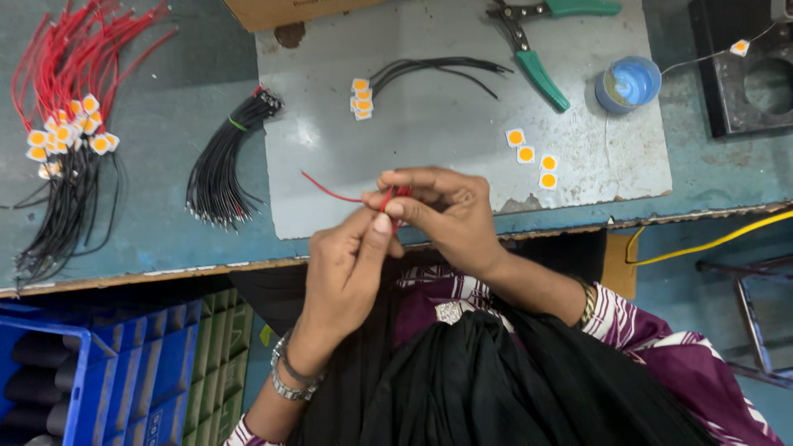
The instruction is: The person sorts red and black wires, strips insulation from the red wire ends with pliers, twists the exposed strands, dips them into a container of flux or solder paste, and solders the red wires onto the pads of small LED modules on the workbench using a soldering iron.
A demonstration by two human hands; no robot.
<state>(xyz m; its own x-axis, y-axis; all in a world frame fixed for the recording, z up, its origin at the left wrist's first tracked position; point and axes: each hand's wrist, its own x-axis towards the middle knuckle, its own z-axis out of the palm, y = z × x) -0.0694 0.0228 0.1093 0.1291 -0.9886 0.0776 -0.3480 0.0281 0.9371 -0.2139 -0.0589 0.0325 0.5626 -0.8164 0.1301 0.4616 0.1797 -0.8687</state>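
Note:
A thin red wire (pixel 330 192) is pinched between both hands at the front edge of a grey metal sheet (pixel 446 132). My left hand (pixel 347 272) grips it with thumb and fingers, and my right hand (pixel 450 211) closes on the same wire end from the right. The wire's free end trails out to the left over the sheet. Several small white squares with orange centres (pixel 533 157) lie just beyond my right hand. A few more such squares with black wires attached (pixel 361 97) rest further back.
A bundle of black wires (pixel 221 165) lies left of the sheet. Red and black wired squares (pixel 66 132) pile at far left. Green-handled pliers (pixel 533 58), a blue pot (pixel 629 84) and a black block (pixel 743 74) sit at the back right. Blue crates (pixel 124 372) stand below.

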